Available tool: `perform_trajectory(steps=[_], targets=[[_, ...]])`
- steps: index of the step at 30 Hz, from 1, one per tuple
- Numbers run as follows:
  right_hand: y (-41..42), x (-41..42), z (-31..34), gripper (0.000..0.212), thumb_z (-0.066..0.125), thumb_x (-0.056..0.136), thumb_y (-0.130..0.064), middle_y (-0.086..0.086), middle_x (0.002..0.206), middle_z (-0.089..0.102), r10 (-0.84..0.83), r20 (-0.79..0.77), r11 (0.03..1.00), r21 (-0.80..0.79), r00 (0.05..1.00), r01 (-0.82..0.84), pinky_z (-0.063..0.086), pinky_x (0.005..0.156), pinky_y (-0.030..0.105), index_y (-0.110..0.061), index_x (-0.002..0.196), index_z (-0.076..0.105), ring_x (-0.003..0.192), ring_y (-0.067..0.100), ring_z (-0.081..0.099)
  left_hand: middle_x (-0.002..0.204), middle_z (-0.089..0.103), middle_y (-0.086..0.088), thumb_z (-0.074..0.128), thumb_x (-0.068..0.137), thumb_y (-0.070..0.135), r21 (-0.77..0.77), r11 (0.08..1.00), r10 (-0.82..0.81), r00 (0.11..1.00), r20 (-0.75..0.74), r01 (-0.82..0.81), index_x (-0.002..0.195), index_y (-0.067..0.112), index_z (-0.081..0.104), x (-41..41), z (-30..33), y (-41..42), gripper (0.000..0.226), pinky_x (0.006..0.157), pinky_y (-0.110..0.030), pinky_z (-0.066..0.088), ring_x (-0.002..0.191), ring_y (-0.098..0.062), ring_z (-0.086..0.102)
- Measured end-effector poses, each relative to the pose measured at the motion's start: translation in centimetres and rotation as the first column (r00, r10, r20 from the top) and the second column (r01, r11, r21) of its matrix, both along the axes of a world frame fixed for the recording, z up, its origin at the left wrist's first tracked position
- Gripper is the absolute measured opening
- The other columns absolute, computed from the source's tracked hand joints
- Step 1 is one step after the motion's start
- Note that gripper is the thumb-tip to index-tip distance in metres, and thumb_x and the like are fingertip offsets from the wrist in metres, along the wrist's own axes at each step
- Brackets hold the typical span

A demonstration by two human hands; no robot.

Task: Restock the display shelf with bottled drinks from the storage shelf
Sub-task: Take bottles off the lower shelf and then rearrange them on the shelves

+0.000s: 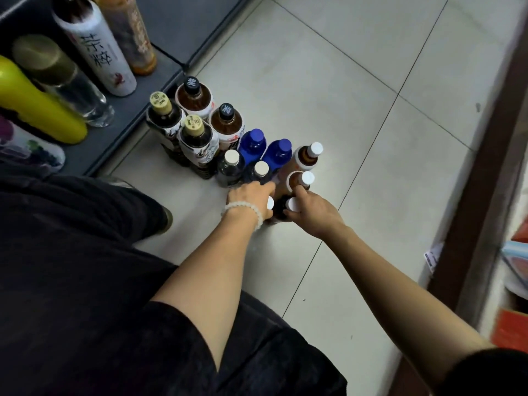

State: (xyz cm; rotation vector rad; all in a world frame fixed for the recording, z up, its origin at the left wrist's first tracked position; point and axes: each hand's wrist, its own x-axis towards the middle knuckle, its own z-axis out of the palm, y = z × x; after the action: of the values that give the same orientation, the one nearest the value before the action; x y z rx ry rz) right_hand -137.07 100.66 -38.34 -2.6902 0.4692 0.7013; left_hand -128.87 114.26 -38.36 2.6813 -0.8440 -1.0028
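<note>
Several bottled drinks stand in a cluster on the tiled floor beside a low dark shelf point(134, 115). Nearest me are two dark bottles with white caps. My left hand point(251, 200), with a bead bracelet on its wrist, is wrapped around the left dark bottle point(270, 202). My right hand point(310, 210) grips the right dark bottle point(293, 204) just below its cap. Behind them stand two blue bottles point(254, 142), two brown white-capped bottles point(307, 155), tea bottles with black caps point(227, 118) and coffee bottles with beige caps point(194, 132).
On the dark shelf at left stand a white tea bottle point(100, 52), an orange-brown bottle point(134, 30), a clear bottle with a gold cap point(68, 78) and a yellow bottle point(37, 107). A brown-edged shelf unit point(483, 195) runs along the right. My dark-clothed knee point(85, 238) is low left.
</note>
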Motion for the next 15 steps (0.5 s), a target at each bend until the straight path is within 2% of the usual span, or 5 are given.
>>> perform_trajectory(steps=[6, 9, 13, 15], targets=[[-0.1, -0.5, 2.0, 0.046, 0.055, 0.086, -0.033, 0.01, 0.109, 0.06, -0.028, 0.037, 0.997, 0.07, 0.999, 0.025, 0.048, 0.073, 0.04, -0.016, 0.126, 0.037, 0.095, 0.032, 0.056, 0.116, 0.056, -0.006, 0.056, 0.086, 0.032, -0.043, 0.995, 0.091, 0.995, 0.034, -0.09, 0.112, 0.025, 0.051, 0.2, 2.3, 2.0, 0.028, 0.075, -0.033, 0.036, 0.107, -0.031, 0.053], [0.0, -0.4, 4.0, 0.037, 0.055, 0.086, -0.033, 0.009, 0.106, 0.059, -0.009, 0.099, 0.995, 0.101, 0.995, -0.001, 0.046, 0.072, 0.037, -0.015, 0.116, 0.044, 0.093, 0.029, 0.055, 0.113, 0.058, -0.006, 0.055, 0.085, 0.031, -0.081, 0.987, 0.144, 0.988, 0.054, -0.139, 0.108, 0.025, 0.052, 0.1, 4.3, 3.2, 0.024, 0.073, -0.032, 0.035, 0.103, -0.03, 0.054], [0.8, 0.3, 7.6, 0.033, 0.059, 0.085, -0.036, 0.003, 0.097, 0.057, 0.029, 0.188, 0.986, 0.155, 0.982, -0.059, 0.045, 0.072, 0.037, -0.016, 0.108, 0.048, 0.088, 0.026, 0.053, 0.11, 0.058, -0.005, 0.057, 0.083, 0.031, -0.167, 0.941, 0.31, 0.947, 0.088, -0.293, 0.107, 0.026, 0.053, -0.7, 7.7, 5.6, 0.025, 0.072, -0.031, 0.035, 0.086, -0.025, 0.046], [1.5, 0.8, 9.6, 0.032, 0.06, 0.084, -0.038, 0.002, 0.088, 0.056, 0.06, 0.254, 0.982, 0.158, 0.965, -0.103, 0.046, 0.071, 0.038, -0.015, 0.103, 0.049, 0.087, 0.026, 0.053, 0.111, 0.059, -0.005, 0.059, 0.081, 0.033, -0.239, 0.912, 0.368, 0.923, 0.113, -0.334, 0.107, 0.027, 0.054, -1.0, 9.4, 6.8, 0.027, 0.073, -0.032, 0.038, 0.088, -0.026, 0.048]])
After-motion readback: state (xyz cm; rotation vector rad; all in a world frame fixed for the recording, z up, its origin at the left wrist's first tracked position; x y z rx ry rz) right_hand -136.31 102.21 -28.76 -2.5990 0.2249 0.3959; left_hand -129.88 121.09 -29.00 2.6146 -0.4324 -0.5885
